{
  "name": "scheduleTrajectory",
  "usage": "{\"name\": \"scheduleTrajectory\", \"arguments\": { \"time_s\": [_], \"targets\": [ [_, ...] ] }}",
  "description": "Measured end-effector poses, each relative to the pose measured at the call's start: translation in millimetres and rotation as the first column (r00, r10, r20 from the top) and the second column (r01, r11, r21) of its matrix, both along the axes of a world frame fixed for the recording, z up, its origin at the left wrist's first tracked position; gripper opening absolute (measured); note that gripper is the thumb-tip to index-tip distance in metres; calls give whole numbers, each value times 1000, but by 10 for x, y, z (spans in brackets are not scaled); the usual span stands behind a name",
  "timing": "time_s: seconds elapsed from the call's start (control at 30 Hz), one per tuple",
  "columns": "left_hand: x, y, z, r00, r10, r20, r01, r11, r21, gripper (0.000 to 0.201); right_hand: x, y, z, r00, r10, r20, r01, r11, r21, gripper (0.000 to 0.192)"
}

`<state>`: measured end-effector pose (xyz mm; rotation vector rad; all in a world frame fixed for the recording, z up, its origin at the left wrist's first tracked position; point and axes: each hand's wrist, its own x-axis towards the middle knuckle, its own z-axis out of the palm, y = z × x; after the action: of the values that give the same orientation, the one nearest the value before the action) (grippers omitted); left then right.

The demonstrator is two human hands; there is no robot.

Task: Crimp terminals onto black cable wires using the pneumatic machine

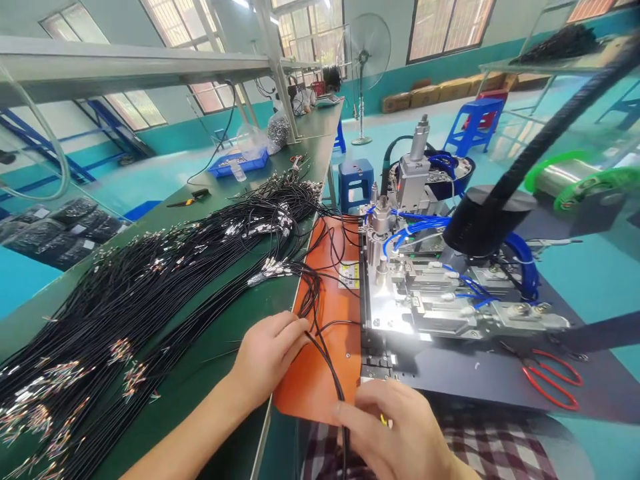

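My left hand is closed on thin black cables above an orange plate. Lower down, my right hand has its thumb and fingers curled around the same cables, near a checkered cloth. A small yellow bit shows between the right fingers; I cannot make out what it is. From my left hand the cables run up to a bundle with silvery connector ends at the edge of the green table. Just right of the plate stands a brightly lit machine with metal cylinders and blue air tubes.
Large bundles of black cables with bare coloured wire ends cover much of the green table. Red-handled scissors lie on the machine's dark base. A black flexible hose hangs over the machine. A blue tray sits farther back.
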<state>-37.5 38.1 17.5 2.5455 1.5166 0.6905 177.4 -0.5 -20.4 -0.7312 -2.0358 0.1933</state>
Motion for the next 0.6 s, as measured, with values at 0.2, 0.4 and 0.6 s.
{"name": "scheduleTrajectory", "arguments": {
  "time_s": [0.2, 0.4, 0.6],
  "targets": [
    [-31, -110, -219, 990, 134, -37, -137, 985, -108, 36, -50, 7, 25, 999, 18, -42, -17, 999, 32, 26],
    [-125, -132, -319, 954, 222, -200, -241, 967, -76, 21, -15, -48, -34, 998, 64, -9, -64, 998, -7, 31],
    [-254, -101, -239, 941, 235, -245, -248, 968, -23, 17, -10, -90, -19, 991, 136, -6, -136, 990, -20, 34]
  ]
}}
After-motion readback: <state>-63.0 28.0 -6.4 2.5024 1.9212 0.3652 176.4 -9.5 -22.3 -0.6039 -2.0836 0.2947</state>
